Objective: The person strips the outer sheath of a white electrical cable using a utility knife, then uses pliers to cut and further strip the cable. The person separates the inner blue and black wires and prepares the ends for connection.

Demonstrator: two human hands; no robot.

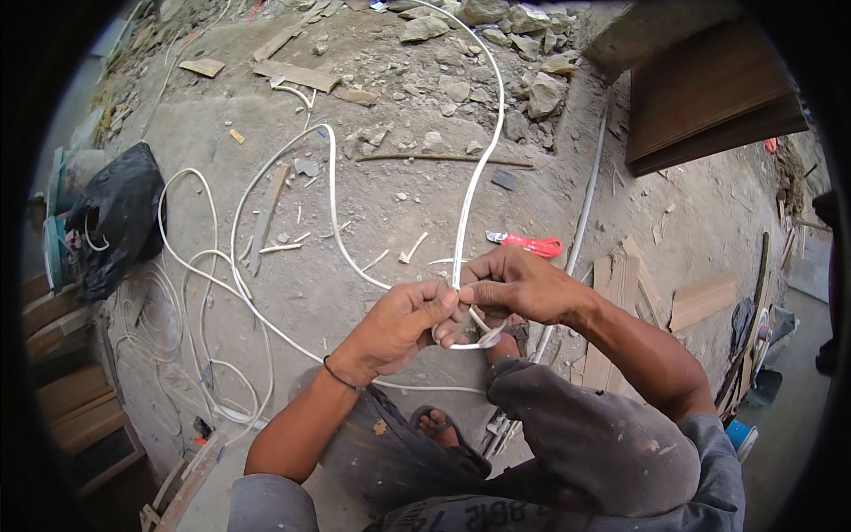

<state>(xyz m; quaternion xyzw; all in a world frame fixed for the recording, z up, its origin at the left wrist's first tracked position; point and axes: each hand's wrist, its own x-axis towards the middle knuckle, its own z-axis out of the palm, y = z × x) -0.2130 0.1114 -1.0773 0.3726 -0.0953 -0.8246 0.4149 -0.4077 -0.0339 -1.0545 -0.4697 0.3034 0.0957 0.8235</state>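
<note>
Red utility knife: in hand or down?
Down: the red utility knife lies on the ground beyond the right hand, which holds white cable.

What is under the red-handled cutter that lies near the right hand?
The red-handled cutter lies on dusty grey ground; what its body directly covers cannot be seen.

Dusty gry grnd [399, 217], wht cable loops [234, 238], red cutter [534, 245], cardbd pcs [705, 300], rocks [543, 95]

The cable [462, 226] looks smooth plastic, the ground [408, 206] rough, matt.
</note>
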